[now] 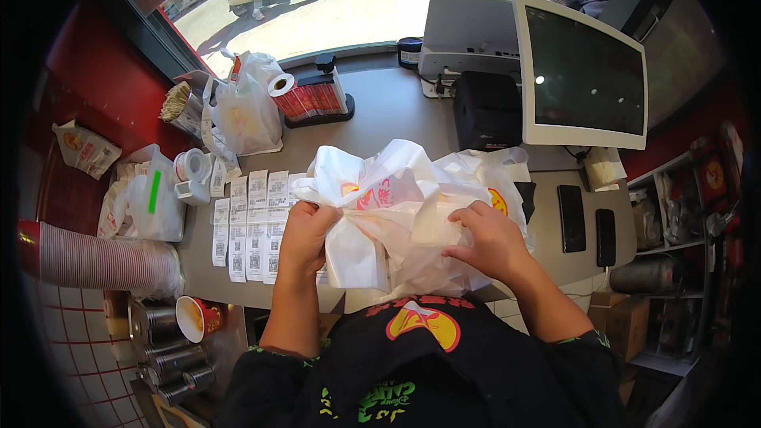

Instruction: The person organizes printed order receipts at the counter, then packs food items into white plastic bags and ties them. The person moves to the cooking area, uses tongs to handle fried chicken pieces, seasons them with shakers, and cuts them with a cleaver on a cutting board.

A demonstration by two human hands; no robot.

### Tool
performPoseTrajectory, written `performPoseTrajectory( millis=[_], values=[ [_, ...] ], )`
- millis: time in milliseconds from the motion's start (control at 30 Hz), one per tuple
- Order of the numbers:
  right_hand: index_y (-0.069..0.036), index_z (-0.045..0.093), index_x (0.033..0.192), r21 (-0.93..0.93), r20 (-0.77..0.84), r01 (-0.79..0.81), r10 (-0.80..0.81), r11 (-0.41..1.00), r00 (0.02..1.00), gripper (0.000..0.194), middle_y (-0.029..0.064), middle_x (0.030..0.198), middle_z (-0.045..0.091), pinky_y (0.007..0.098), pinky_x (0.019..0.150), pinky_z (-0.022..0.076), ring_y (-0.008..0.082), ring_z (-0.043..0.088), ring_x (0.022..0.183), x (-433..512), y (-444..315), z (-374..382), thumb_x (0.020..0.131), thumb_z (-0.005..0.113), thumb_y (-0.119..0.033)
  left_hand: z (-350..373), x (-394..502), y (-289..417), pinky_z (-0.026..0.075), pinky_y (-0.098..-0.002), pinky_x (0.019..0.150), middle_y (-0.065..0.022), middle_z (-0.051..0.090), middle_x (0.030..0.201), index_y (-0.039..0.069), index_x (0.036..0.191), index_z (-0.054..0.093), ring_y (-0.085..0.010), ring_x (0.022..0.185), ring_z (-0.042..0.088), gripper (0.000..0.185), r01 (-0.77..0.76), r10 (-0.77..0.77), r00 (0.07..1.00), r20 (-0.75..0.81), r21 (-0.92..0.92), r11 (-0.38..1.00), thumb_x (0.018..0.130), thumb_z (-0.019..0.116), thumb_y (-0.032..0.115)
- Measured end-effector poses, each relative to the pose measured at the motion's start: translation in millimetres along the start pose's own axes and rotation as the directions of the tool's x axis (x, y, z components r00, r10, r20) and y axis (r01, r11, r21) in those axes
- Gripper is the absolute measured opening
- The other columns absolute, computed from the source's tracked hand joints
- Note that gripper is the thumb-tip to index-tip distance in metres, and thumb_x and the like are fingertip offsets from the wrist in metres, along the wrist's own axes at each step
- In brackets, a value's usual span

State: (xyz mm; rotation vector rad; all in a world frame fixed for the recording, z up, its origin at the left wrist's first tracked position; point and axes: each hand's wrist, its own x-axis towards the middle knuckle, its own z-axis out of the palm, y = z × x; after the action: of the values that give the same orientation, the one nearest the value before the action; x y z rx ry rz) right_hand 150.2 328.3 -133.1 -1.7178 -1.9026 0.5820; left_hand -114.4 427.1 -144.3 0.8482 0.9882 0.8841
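White plastic carrier bags [404, 184] with red and yellow print lie bunched on the counter close to my body. My left hand [309, 235] pinches the gathered plastic at the left side, where the bag's loops stick up beyond my fingers. My right hand [484, 238] is spread at the right, thumb and fingers apart, beside a pale, paper-like piece [439, 223] on the bags; whether its fingertips touch this cannot be told. Rows of printed paper slips [255, 220] lie flat to the left, partly covered by the bag. What the bags contain is hidden.
A monitor [585, 77] and a black box-shaped device [487, 110] stand at the back right, two phones [572, 218] at the right. A filled bag [247, 110], a label-roll dispenser [315, 98] and a plastic bin [157, 196] stand left. Stacked paper cups [107, 258] lie near the left edge.
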Motion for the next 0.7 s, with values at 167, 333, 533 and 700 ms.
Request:
performPoseTrajectory(
  millis=[167,333,533,700],
  values=[
    [-0.003,0.064,0.084,0.121,0.089,0.092,-0.103,0.988,0.991,0.015,0.0098,0.086,0.062,0.0347,0.071,0.0472,0.0296,0.059,0.082,0.0,10.7,-6.4,0.074,0.069,-0.013,-2.9,-6.3,0.7,0.051,-0.0299,0.076,-0.0123,0.063,0.099,-0.006,0.11,0.055,-0.0187,0.084,0.063,0.037,-0.014,0.014,1.0,-0.002,0.023,1.0,0.074,0.05,0.002],
    [-0.002,0.065,0.09,0.336,0.093,0.003,-0.037,0.942,0.995,0.015,0.0091,0.086,0.065,0.0305,0.072,0.0456,0.0241,0.059,0.081,-9.1,7.7,-45.0,0.076,0.065,-0.008,1.2,-9.5,2.8,0.051,-0.0318,0.076,-0.013,0.061,0.103,-0.008,0.113,0.052,-0.0193,0.088,0.062,0.038,-0.038,0.038,0.999,0.026,-0.012,0.999,0.076,0.05,0.0],
    [-0.005,0.048,0.069,0.723,-0.076,0.092,-0.053,0.685,0.996,0.035,0.0042,0.081,0.061,0.0268,0.071,0.0425,0.0109,0.053,0.077,-4.7,9.4,-42.6,0.092,0.052,-0.031,2.7,-11.2,5.7,0.05,-0.0325,0.077,-0.0133,0.061,0.104,-0.008,0.112,0.053,-0.0196,0.088,0.062,0.037,-0.017,0.015,0.999,0.034,0.041,0.999,0.076,0.049,0.0],
    [-0.002,0.055,0.078,0.483,-0.051,-0.085,0.125,0.871,0.991,0.038,0.0043,0.069,0.055,0.0267,0.063,0.0415,0.0138,0.048,0.065,-5.0,28.4,-26.1,0.095,0.047,-0.035,-2.1,-11.7,6.1,0.051,-0.0317,0.076,-0.0132,0.062,0.102,-0.008,0.111,0.054,-0.0194,0.085,0.062,0.035,-0.024,0.023,0.999,0.028,0.021,0.999,0.076,0.049,0.0]
  ],
)
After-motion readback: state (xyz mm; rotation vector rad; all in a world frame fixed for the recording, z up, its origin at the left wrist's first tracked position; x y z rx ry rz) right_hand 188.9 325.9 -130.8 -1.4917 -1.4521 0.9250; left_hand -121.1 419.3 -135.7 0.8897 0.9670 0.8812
